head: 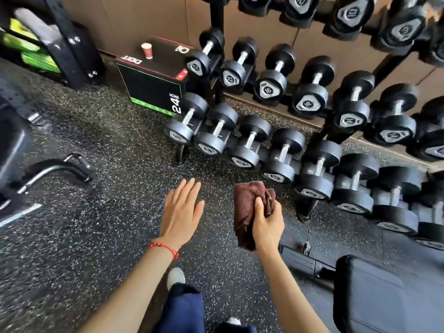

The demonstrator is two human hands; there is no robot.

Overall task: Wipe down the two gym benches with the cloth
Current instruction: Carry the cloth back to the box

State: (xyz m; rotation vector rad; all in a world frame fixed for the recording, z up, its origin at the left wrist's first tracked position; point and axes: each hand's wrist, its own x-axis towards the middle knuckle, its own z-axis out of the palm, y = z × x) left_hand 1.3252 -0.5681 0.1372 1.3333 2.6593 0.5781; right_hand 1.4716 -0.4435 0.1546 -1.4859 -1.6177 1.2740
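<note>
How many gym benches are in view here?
2. One bench lies at the lower right, just beyond the right hand gripping the cloth. The other bench sits at the left edge, partly cut off. More may lie outside the view.

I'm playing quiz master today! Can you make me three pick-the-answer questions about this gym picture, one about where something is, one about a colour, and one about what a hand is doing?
1. Where does the paper cup stand?
A. on the black box
B. on the floor
C. on the dumbbell rack

2. What colour is the cloth?
A. bright green
B. dark reddish brown
C. white

3. What is the left hand doing?
A. gripping a dumbbell
B. holding the cloth
C. open, holding nothing

Answers:
1. A: the paper cup sits on top of the black box.
2. B: the cloth in the right hand is dark reddish brown.
3. C: the left hand has flat, spread fingers above the floor.
</note>
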